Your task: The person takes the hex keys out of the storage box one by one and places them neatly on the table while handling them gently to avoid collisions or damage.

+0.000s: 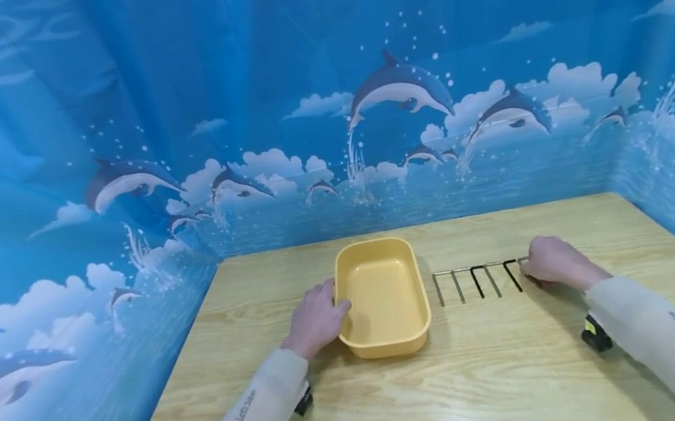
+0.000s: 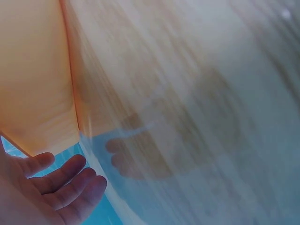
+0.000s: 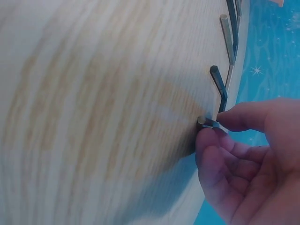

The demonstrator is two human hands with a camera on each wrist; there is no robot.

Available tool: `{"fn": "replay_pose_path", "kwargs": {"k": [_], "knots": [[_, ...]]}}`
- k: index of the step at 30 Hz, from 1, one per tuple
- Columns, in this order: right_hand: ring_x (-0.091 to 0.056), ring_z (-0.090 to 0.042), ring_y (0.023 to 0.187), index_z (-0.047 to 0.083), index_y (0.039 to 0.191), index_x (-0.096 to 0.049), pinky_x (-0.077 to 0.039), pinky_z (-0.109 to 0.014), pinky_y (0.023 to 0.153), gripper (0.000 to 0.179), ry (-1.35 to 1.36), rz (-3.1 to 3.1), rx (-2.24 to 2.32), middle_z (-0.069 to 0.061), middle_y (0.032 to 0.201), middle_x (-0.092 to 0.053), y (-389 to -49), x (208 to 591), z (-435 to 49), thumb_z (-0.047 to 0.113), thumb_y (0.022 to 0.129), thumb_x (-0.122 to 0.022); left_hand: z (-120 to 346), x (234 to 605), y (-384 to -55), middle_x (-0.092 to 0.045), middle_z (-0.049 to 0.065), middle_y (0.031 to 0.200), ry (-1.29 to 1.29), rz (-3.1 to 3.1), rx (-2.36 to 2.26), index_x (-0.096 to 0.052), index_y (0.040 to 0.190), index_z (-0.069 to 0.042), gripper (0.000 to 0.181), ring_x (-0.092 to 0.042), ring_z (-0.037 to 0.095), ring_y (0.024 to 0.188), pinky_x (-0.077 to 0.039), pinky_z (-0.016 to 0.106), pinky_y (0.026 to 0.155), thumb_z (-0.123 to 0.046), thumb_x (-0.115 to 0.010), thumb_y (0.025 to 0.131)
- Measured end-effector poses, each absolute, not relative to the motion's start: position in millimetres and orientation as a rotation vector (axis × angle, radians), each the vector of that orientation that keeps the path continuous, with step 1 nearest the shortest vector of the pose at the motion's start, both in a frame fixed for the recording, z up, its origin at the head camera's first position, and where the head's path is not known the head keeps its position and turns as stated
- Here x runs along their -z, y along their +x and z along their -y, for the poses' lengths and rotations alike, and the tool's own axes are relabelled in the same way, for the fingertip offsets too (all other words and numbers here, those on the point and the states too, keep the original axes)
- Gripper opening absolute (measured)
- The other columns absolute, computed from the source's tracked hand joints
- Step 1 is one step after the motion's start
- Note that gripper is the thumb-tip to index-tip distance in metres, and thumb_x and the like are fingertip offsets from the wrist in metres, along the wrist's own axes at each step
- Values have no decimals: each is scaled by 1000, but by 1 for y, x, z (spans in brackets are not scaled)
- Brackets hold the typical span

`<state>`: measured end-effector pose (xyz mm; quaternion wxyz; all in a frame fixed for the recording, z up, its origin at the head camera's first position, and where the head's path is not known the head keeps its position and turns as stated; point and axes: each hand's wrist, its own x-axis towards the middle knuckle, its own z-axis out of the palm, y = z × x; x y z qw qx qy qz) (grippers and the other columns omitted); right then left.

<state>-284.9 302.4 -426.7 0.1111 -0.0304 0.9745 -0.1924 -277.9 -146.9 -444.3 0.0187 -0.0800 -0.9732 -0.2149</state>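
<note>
A yellow plastic bin [image 1: 387,302] stands on the table, its inside showing no contents. My left hand [image 1: 318,317] is at its left side, thumb over the rim and the index finger by the outer wall. In the left wrist view the other fingers [image 2: 75,187] spread loosely below the bin's wall. To the right of the bin lies a row of several L-shaped hex keys [image 1: 477,282], some black, some grey metal. At the row's right end my right hand [image 1: 555,262] pinches a grey hex key [image 3: 206,122] between thumb and fingertips, close to the tabletop.
The light wood-grain table [image 1: 403,402] ends at the back against a blue curtain [image 1: 288,45] printed with dolphins. The curtain also hangs along the left and right sides. A bright light reflection shows near the front of the table.
</note>
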Motion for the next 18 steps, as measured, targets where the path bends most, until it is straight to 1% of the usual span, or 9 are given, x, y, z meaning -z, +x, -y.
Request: {"fn": "replay_pose_path", "kwargs": {"k": [5, 8, 10, 12, 14, 16, 17, 18], "knots": [[-35, -10, 40, 17, 48, -50, -37, -30, 52, 48, -79, -2903, 515, 8, 43, -37, -278, 417, -306, 25, 95, -50, 143, 442, -278, -59, 19, 137, -275, 3013, 604, -47, 147, -3, 65, -56, 36, 125, -46, 53, 105, -43, -55, 97], [-30, -9, 43, 19, 50, -44, -33, -28, 48, 46, -91, -2931, 506, 8, 46, -32, -274, 410, -302, 26, 96, -50, 143, 436, -275, -58, 21, 137, -273, 3000, 555, -48, 146, -2, 66, -55, 37, 125, -47, 54, 103, -44, -57, 96], [-28, -9, 45, 18, 54, -45, -31, -27, 47, 44, -108, -2943, 495, 8, 48, -32, -272, 405, -295, 27, 97, -51, 144, 433, -273, -56, 22, 140, -269, 2995, 525, -48, 146, -2, 66, -54, 38, 127, -47, 55, 104, -44, -57, 95], [-36, -9, 48, 12, 63, -56, -36, -29, 47, 38, -177, -2967, 475, 7, 54, -44, -270, 399, -288, 26, 98, -53, 145, 431, -271, -50, 23, 146, -285, 2984, 502, -47, 147, -3, 69, -49, 39, 133, -44, 57, 106, -46, -58, 95], [-46, -9, 52, 7, 77, -65, -45, -33, 51, 30, -262, -3002, 462, 4, 64, -57, -267, 394, -278, 25, 99, -55, 146, 428, -269, -42, 23, 153, -319, 2975, 475, -44, 150, -6, 72, -42, 40, 140, -40, 59, 110, -50, -57, 95], [-57, -11, 61, 4, 95, -70, -53, -40, 60, 25, -382, -3041, 459, 0, 78, -68, -264, 390, -269, 25, 99, -57, 147, 425, -267, -33, 21, 160, -369, 2969, 446, -39, 154, -10, 76, -33, 40, 147, -34, 63, 113, -55, -54, 96], [-64, -15, 68, 2, 105, -70, -56, -44, 68, 27, -448, -3060, 463, -4, 88, -72, -262, 388, -264, 26, 100, -58, 147, 422, -266, -29, 19, 162, -401, 2966, 431, -36, 156, -12, 77, -28, 39, 150, -31, 64, 114, -58, -53, 96], [-68, -19, 74, 2, 111, -70, -57, -47, 72, 31, -496, -3077, 470, -8, 95, -74, -261, 387, -259, 28, 100, -58, 147, 420, -265, -25, 18, 165, -430, 2972, 407, -33, 158, -15, 79, -24, 38, 152, -29, 66, 115, -61, -50, 96]]}}
